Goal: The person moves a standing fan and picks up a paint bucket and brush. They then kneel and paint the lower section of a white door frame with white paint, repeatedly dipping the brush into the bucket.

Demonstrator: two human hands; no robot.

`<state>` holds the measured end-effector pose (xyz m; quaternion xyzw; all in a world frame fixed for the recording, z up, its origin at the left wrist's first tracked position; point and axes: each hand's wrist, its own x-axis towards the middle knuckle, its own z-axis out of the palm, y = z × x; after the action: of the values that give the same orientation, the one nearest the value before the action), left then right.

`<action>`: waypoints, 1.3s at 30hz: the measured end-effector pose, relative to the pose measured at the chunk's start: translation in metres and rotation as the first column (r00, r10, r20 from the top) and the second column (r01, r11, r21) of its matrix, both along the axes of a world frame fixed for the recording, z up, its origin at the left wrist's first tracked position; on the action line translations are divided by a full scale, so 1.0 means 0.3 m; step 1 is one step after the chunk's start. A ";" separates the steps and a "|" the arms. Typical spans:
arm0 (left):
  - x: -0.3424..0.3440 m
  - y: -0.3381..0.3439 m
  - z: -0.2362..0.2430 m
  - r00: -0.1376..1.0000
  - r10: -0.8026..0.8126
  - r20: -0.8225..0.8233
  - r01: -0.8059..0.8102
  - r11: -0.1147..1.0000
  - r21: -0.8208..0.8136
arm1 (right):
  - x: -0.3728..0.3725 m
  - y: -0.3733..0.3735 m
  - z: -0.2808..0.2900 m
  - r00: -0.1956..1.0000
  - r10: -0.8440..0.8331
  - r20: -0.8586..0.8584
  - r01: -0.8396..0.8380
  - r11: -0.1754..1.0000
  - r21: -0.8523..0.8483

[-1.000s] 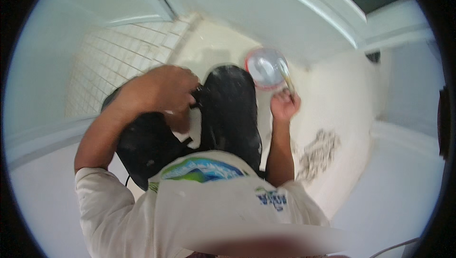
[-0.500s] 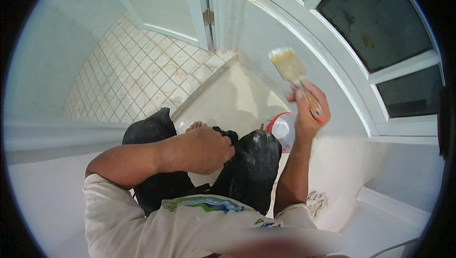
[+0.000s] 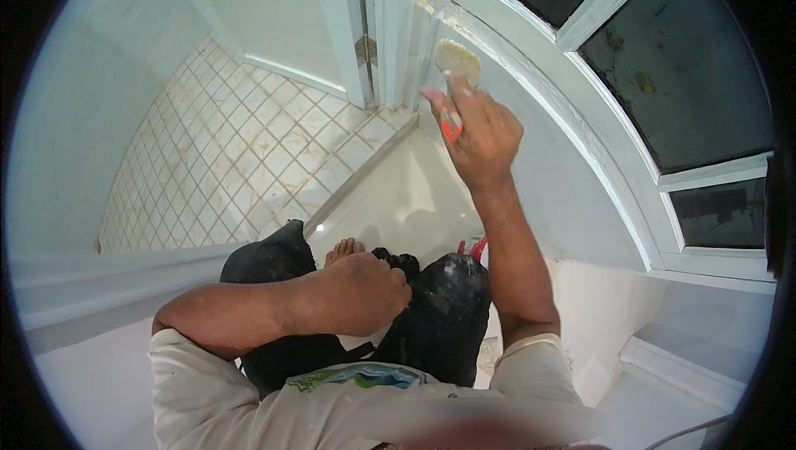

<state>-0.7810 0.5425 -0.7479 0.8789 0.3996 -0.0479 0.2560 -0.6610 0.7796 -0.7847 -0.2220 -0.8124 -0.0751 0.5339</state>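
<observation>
The left hand (image 3: 361,291) is kept curled between the black-trousered knees (image 3: 452,288), much as half a second ago; whether anything is held in it cannot be told. Farther right, the paintbrush (image 3: 461,65), now shifted up and leftward toward the door frame (image 3: 393,27), is gripped by the right hand (image 3: 487,137) before the pale wall (image 3: 543,172), contact unclear. Below, the red-and-white container (image 3: 478,249) is more hidden by the right arm (image 3: 522,263) than before

No text is legible, including on the blue-green print (image 3: 365,376) of the shirt (image 3: 286,408).
</observation>
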 end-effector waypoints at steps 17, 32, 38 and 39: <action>-0.087 0.205 0.051 0.991 -0.081 -0.102 0.057 0.975 -0.214 | -0.258 0.246 0.097 0.980 -0.093 0.175 0.095 0.995 -0.001; -0.110 0.229 0.056 0.991 -0.069 -0.111 0.048 0.982 -0.184 | -0.318 0.297 0.162 0.971 -0.143 0.194 0.160 0.985 -0.071; -0.105 0.242 0.074 0.990 -0.086 -0.111 0.068 0.985 -0.157 | -0.266 0.298 0.188 0.956 -0.212 0.204 0.236 0.966 -0.104; -0.102 0.237 0.071 0.991 -0.079 -0.109 0.066 0.991 -0.116 | -0.259 0.295 0.197 0.954 -0.223 0.199 0.248 0.962 -0.113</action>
<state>-0.8117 0.6136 -0.7264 0.8729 0.3780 -0.1294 0.2799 -0.7386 0.8682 -0.7254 -0.3454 -0.8292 -0.1026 0.4272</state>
